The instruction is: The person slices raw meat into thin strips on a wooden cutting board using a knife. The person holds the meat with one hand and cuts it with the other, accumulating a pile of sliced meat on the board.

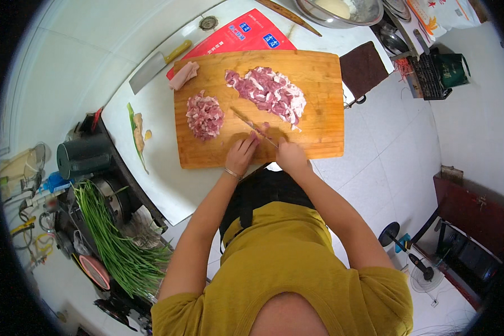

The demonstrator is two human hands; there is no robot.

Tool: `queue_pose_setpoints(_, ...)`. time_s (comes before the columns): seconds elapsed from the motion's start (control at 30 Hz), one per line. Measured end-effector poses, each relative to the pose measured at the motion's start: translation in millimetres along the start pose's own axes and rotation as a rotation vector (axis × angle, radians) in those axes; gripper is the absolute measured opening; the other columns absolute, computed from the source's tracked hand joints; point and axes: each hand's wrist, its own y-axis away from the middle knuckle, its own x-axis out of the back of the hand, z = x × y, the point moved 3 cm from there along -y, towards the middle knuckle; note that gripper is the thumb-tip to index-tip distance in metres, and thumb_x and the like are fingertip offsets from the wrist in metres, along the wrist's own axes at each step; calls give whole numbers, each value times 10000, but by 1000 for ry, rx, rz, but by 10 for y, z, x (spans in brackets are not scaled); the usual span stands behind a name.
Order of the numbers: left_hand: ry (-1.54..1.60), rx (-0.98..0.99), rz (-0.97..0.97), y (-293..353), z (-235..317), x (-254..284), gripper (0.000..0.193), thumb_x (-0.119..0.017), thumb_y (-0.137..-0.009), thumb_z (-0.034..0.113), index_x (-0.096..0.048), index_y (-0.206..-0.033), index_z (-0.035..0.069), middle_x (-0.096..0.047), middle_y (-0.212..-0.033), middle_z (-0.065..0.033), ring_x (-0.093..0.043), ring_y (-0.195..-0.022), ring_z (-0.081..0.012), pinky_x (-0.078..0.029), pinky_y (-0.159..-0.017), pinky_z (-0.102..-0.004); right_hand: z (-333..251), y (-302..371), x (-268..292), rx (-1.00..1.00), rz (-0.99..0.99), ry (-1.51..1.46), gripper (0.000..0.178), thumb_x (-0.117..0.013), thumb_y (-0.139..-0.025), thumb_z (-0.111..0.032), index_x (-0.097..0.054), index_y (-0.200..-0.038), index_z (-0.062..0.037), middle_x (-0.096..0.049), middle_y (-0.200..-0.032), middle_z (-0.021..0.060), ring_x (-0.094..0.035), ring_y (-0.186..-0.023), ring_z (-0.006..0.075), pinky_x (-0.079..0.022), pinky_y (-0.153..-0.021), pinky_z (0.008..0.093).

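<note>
My right hand [291, 155] is wrapped round the handle of a knife [255, 126], whose blade points up and left across the wooden cutting board [325, 123]. Beside the blade, the fingers of my left hand [241, 154] are bent and pressed down on a small piece of meat, mostly hidden under the fingertips. A heap of diced meat [205, 116] lies on the left of the board. Sliced meat with white fat [271, 92] spreads over its upper middle. At the upper left corner rests a pale pink chunk [183, 75], perhaps pork skin or fat.
A cleaver [151, 71] with a yellow handle lies left of the board. Ginger [138, 131] and a green onion stalk are on the white table. Beyond the board are a red sheet [235, 36] and a metal bowl [341, 21] holding dough. Chives [115, 241] are piled at lower left.
</note>
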Motion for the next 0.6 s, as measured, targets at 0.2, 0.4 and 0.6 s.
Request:
queue_pose_setpoints(0.2, -24, 10, -53, 49, -72, -173, 302, -514, -756, 82, -606, -1035, 14, -573, -1087, -115, -564, -926, -254, -479, -796, -328, -32, 41, -117, 4, -65, 106, 141, -555, -760, -109, -539, -859, -10, -632, -718, 205, -646, -684, 360, -518, -622, 457)
queue_pose_setpoints(0.4, -9, -51, -84, 1, -140, -250, 279, -509, -759, 90, -614, -1003, 5, -585, -1066, -114, -559, -994, -266, -478, -824, -322, -125, -39, -64, 14, -143, 139, 212, -608, -750, -127, -558, -919, -8, -646, -842, 197, -653, -769, 335, -530, -664, 428)
queue_pose_setpoints(0.6, -8, -55, -123, -2, -189, -290, 241, -515, -766, 95, -618, -963, 5, -589, -1069, -111, -560, -982, -267, -462, -863, -327, -177, -192, -125, -42, -230, 101, 247, -597, -762, -131, -559, -968, 1, -636, -911, 204, -639, -857, 342, -525, -714, 428)
